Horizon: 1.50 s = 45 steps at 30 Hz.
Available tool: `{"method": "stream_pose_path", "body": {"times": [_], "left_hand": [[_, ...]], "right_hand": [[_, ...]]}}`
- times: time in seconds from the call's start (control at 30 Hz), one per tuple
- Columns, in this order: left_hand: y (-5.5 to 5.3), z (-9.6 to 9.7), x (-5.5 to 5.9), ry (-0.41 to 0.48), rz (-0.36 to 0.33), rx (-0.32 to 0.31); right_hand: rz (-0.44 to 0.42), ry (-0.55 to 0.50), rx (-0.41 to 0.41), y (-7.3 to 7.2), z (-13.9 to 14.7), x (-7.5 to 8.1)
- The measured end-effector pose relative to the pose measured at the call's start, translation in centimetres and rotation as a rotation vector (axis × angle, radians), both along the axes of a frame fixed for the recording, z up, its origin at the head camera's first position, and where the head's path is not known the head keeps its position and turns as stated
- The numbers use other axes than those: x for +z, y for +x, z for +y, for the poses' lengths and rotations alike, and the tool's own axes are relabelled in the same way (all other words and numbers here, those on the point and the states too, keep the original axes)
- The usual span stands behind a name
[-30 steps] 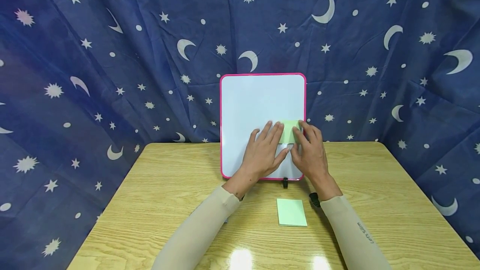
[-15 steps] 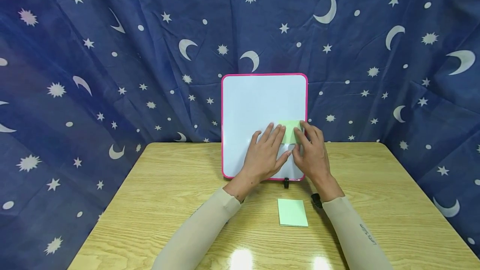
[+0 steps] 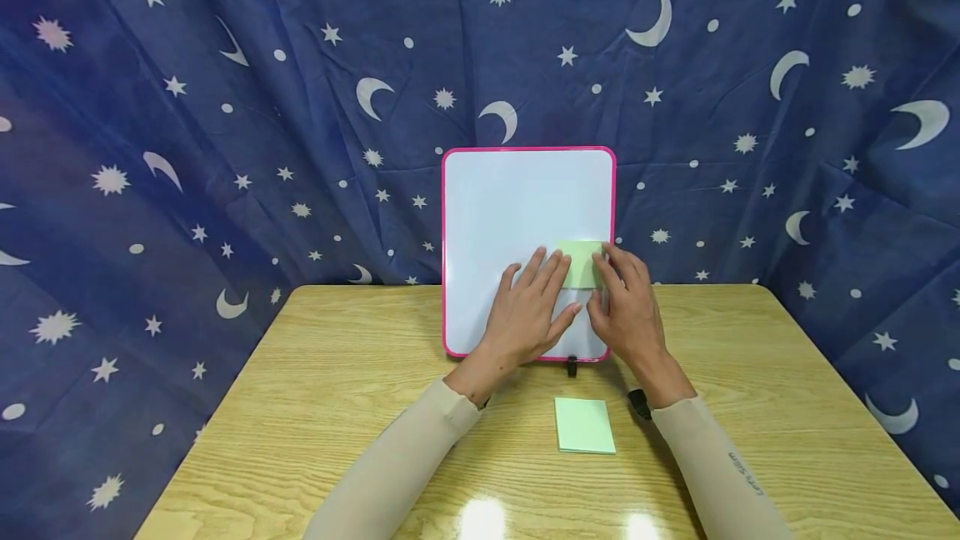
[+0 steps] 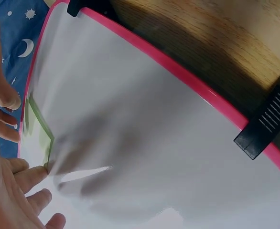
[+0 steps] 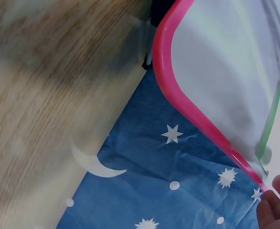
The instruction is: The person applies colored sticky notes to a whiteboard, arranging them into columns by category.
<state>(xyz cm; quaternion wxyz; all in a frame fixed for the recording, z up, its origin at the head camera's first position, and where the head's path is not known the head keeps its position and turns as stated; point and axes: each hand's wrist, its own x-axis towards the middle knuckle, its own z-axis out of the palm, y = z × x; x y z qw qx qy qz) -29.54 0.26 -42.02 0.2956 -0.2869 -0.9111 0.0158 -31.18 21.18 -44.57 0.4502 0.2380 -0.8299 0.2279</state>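
A pale green sticky note (image 3: 582, 266) lies against the lower right part of a pink-framed whiteboard (image 3: 517, 198), which stands upright on the table. My left hand (image 3: 519, 317) rests on the board with its fingers spread and fairly straight, the fingertips on the note's left edge. At the note's right edge, beside the frame, my right hand (image 3: 630, 313) touches with lightly bent fingers. The left wrist view shows the note (image 4: 38, 134) flat-looking near the frame, with fingertips at its corner. From the right wrist, only a thin green edge of the note (image 5: 273, 117) shows.
A pad of green sticky notes (image 3: 585, 425) lies on the wooden table (image 3: 360, 373) between the forearms. Black stand feet, one a ridged clip (image 4: 266, 121), hold the board's lower edge. A blue curtain (image 3: 300, 148) with moons and stars hangs behind.
My right hand has shifted slightly to the right along the note, uncovering more of it. The left hand stays about where it was.
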Motion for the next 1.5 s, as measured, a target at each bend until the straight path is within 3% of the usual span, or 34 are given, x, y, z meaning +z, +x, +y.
{"method": "stream_pose_path", "body": {"times": [0.37,1.03,1.5], "left_hand": [[0.5,-0.3,-0.1,0.020,-0.052,0.008],[2.8,-1.8,-0.5,0.187,-0.133,-0.121],[4.7,-2.6,-1.5,0.222,-0.194,-0.183]], "right_hand": [[-0.020,0.013,0.005,0.8,0.1,0.6],[-0.055,0.109,0.048,3.8,1.2,0.2],[-0.068,0.129,0.090,4.8,1.4,-1.4]]}}
